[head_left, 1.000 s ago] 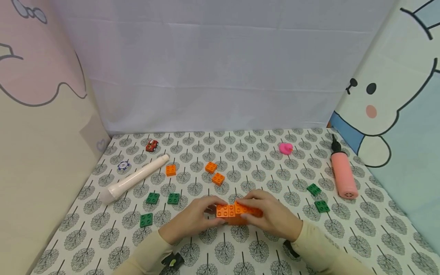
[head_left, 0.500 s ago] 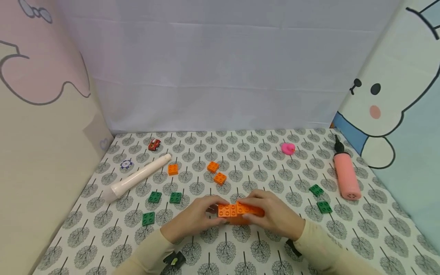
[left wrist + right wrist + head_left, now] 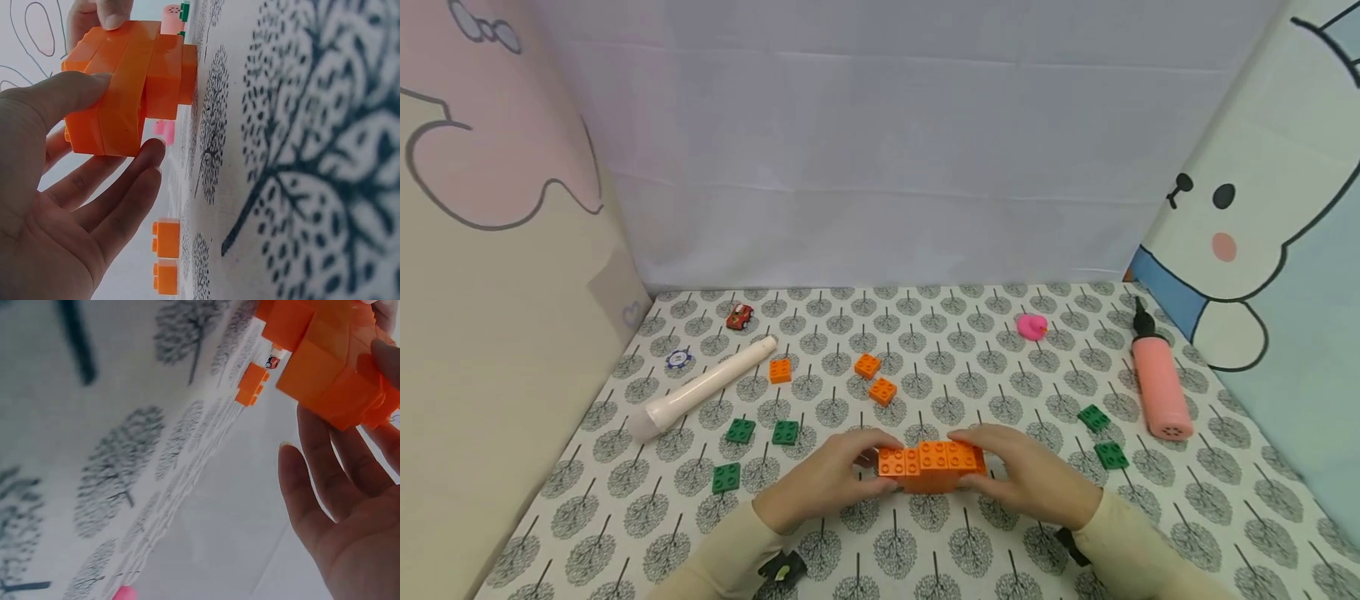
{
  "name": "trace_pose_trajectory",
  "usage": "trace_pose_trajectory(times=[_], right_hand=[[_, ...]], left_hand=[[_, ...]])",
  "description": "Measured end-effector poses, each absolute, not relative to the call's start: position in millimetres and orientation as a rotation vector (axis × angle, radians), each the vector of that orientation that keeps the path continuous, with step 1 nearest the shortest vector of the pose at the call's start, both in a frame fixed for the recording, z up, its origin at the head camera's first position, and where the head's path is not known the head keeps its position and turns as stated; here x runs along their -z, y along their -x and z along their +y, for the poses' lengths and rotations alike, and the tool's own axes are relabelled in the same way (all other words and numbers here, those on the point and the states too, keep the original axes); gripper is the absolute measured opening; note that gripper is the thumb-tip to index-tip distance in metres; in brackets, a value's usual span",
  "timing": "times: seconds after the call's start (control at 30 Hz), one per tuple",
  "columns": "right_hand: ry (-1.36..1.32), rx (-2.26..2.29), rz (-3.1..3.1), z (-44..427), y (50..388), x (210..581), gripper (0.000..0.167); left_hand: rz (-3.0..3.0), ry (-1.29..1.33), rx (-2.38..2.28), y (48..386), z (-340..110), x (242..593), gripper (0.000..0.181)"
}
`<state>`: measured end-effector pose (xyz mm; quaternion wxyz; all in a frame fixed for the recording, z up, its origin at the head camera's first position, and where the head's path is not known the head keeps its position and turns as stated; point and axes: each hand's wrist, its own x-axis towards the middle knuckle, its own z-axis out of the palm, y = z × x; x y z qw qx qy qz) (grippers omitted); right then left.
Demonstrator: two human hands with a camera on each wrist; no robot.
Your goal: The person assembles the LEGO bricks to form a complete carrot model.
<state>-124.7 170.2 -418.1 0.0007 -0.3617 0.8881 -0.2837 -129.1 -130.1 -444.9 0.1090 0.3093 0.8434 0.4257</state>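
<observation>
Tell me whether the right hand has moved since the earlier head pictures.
Yes, rightward: in the head view the right hand is now closer to the pink cylinder, gripping the orange brick assembly at its right end.

The right wrist view's top edge crops the orange block (image 3: 337, 362). Markings on the round chip (image 3: 679, 359) are unreadably small.

A play-like tabletop setting is formed by a pale cloth backdrop (image 3: 880, 150), cartoon-printed side panels (image 3: 1240, 200) and a tree-patterned tablecloth (image 3: 1187, 517) on which toy bricks (image 3: 883, 391) are scattered.
</observation>
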Motion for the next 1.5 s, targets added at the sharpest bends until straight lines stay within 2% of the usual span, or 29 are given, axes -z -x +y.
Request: trace_pose_trajectory(times=[0.3,0.57,0.77,1.03,1.5], right_hand=[[1.124,0.916,2.770,177.9,123.9,423.9,0.052],[1.109,0.914,2.767,176.5,124.7,424.2,0.052],[1.127,0.893,2.772,176.5,125.2,425.7,0.051],[1.123,0.892,2.768,176.9,123.0,423.4,0.049],[1.151,0.911,2.765,177.2,125.8,422.6,0.049]], left_hand=[[2.613,-0.768,-1.146,137.4,-147.3,432.8,0.060],[3.019,-0.605,-0.760,187.7,-203.2,415.5,0.047],[3.037,-0.496,-0.543,211.0,-230.7,414.1,0.051],[2.950,-0.420,-0.511,224.0,-236.0,423.5,0.053],[2.964,-0.340,-0.526,230.3,-240.4,424.3,0.045]])
